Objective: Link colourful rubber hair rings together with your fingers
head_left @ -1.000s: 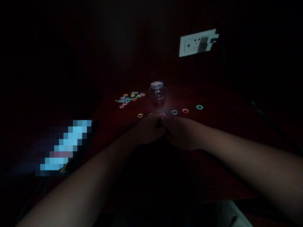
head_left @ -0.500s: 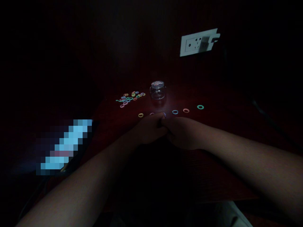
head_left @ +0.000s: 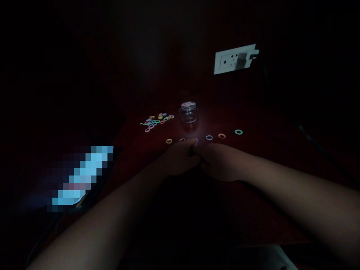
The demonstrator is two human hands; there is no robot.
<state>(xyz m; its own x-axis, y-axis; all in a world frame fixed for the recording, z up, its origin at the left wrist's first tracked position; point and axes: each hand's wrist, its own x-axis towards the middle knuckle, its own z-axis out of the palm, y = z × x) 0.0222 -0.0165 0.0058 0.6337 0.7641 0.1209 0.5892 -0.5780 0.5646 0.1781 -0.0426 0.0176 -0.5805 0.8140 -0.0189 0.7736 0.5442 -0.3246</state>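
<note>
My left hand (head_left: 182, 156) and my right hand (head_left: 218, 160) meet over the dark red table, fingertips together beside a purple band (head_left: 196, 141). The fingers of both are curled in, and it is too dark to make out anything between them. Beyond them runs a row of small bands: a yellow one (head_left: 169, 141), a pink one (head_left: 182, 140) partly behind my left hand, a blue one (head_left: 209, 138), an orange one (head_left: 222, 136) and a green one (head_left: 238, 132). A lidded clear jar (head_left: 188, 113) stands behind the row.
Left of the jar lies a loose pile of coloured bands (head_left: 153, 122). A lit, pixelated screen (head_left: 83, 176) is at the left. On the back wall, a white socket plate (head_left: 225, 62) holds a plug. A dark cable (head_left: 309, 133) runs at the right.
The whole view has shifted, so the table items and socket sit slightly lower in the picture. Both hands keep the same closed pose beside the row.
</note>
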